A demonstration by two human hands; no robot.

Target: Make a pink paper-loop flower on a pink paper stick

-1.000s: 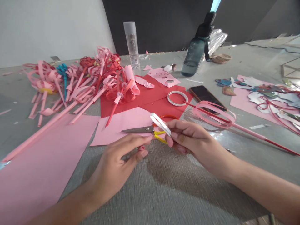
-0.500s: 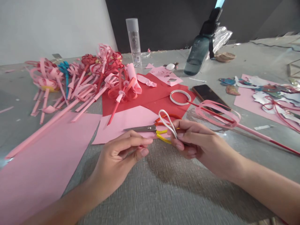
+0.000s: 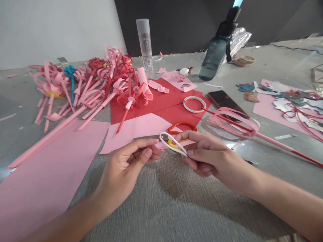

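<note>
And the right hand [image 3: 214,156] pinches the white loop [image 3: 182,152] by one end, perhaps to leave the rest free, between scissors [image 3: 183,123] and desk's [image 3: 151,205] near edge; left hand's [image 3: 127,159] fingers bunch close, grip unclear!

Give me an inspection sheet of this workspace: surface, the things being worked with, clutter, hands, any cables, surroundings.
Surface: grey table, strewn with small scraps.
Work items: white loop, held up; scissors lying behind it, partly hidden.
Clutter: pile of paper flowers at left; white ring on red paper; phone; clear bottle and tinted bottle toward the back.
Left hand: fingertips brought together; contents, if any, unclear.
Right hand: pinches the white loop.
Cables: thin dark line at back right, possibly a cable.
Surroundings: pale wall at left, dark wall beside it.
</note>
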